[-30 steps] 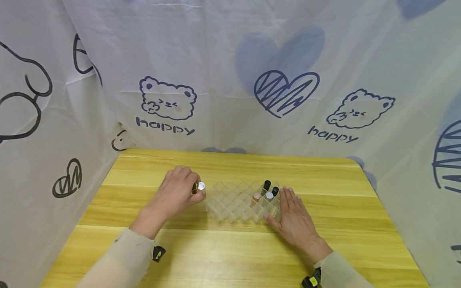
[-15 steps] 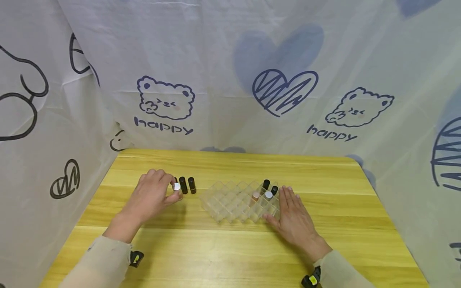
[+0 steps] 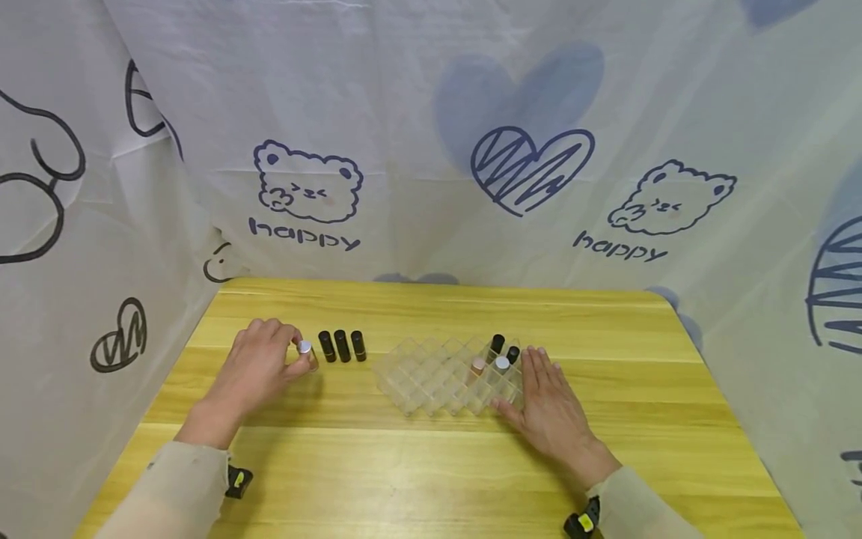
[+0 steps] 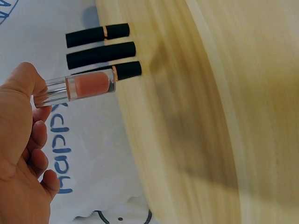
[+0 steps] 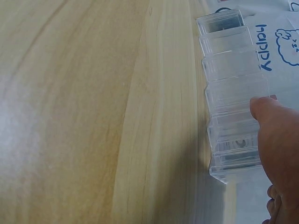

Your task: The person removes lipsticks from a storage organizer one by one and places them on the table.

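Thumb and fingertips of my left hand (image 3: 252, 370) pinch a lip gloss tube (image 4: 91, 85) by its silver cap; its clear body shows coral-pink colour. In the head view the tube stands upright, left of three black lipstick tubes (image 3: 342, 346) set in a row. My right hand (image 3: 555, 412) lies against the right end of a clear lipstick organizer (image 3: 420, 378), fingers straight along its side and thumb at its front edge. Inside the organizer's right end stand two black-capped tubes (image 3: 497, 343), a pinkish one (image 3: 477, 366) and a silver-capped one (image 3: 502, 364).
A yellow wood-grain table (image 3: 431, 471) carries everything. White cloth (image 3: 417, 135) printed with bears and hearts hangs behind it and at both sides. Each wrist wears a black strap (image 3: 239, 481).
My left hand has moved left, away from the organizer, carrying the lip gloss past the black tubes, which now show fully. My right hand has stayed at the organizer.
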Demonstrator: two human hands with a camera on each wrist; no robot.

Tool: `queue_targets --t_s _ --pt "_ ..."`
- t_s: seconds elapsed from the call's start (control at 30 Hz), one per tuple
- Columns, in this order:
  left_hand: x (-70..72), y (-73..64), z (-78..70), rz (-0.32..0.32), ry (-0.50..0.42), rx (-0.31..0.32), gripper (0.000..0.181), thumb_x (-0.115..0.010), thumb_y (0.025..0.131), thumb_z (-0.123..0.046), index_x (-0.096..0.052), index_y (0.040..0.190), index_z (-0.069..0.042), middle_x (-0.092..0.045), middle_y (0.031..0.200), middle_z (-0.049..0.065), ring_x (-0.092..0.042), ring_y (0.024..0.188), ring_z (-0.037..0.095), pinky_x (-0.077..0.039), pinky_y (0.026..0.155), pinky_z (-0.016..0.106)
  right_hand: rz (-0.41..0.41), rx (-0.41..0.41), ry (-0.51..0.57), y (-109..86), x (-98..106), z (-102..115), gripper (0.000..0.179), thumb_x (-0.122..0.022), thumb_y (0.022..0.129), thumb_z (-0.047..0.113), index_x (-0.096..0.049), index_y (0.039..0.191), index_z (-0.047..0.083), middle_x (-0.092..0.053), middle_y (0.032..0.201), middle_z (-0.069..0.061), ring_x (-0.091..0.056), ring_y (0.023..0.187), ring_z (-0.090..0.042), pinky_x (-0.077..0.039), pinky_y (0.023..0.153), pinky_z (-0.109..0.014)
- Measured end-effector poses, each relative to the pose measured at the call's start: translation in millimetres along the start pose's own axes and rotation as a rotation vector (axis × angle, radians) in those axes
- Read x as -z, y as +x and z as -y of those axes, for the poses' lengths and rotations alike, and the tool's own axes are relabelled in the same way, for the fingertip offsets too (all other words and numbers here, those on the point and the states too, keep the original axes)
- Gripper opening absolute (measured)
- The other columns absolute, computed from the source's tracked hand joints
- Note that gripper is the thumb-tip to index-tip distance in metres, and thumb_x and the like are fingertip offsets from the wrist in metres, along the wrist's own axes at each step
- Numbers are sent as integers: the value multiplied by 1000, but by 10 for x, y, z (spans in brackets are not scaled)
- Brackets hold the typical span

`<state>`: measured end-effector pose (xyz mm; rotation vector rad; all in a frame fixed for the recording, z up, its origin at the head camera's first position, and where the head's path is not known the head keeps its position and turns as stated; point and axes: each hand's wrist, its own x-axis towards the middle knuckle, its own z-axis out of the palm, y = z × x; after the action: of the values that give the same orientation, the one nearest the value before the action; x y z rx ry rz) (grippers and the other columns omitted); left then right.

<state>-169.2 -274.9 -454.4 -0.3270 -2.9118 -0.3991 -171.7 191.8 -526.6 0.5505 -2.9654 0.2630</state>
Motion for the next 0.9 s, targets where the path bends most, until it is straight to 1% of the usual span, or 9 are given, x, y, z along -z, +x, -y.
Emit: queue_targets --t_s 0.07,0.2,0.3,0.47,0.67,0.9 --pt "-16 8 35 5 -4 10 34 -76 95 -39 -66 105 -7 -64 105 12 -49 96 32 -42 88 52 -1 -1 3 -2 2 -5 100 -56 102 63 -26 161 -11 -30 167 -31 -25 158 -46 -26 126 -59" --pt "-55 20 95 4 -4 12 33 -77 94 -37 -67 105 -7 -64 104 13 -50 95 32 -43 87 53 -1 -4 7 -5 6 -10 100 -56 102 63 -26 161 -11 -29 167 -31 -25 158 -46 -26 126 -59" --pt "-89 27 134 3 -3 13 33 -77 94 -36 -67 105 -7 -64 104 13 -50 95 32 -43 86 53 5 -8 12 -6 4 -9 100 -55 102 64 -25 161 -11 -29 167 -31 -25 158 -46 -25 126 -58" --pt "-151 38 192 6 -6 31 35 -78 94 -38 -67 106 -7 -63 103 12 -50 95 32 -43 87 52 9 -12 15 -5 5 -9 100 -55 102 64 -24 161 -11 -28 168 -31 -24 158 -45 -24 126 -58" --pt "-207 65 221 11 -12 50 30 -75 96 -33 -67 107 -6 -62 103 13 -50 98 33 -43 88 54 21 -20 22 -10 9 -9 101 -53 102 65 -23 162 -10 -26 169 -30 -22 159 -45 -22 127 -58" --pt "-240 113 237 26 -16 60 27 -71 98 -31 -66 108 -7 -62 103 13 -48 97 32 -42 87 52 18 -22 25 -13 8 -12 101 -54 102 65 -22 162 -10 -25 169 -30 -22 159 -45 -22 127 -58"
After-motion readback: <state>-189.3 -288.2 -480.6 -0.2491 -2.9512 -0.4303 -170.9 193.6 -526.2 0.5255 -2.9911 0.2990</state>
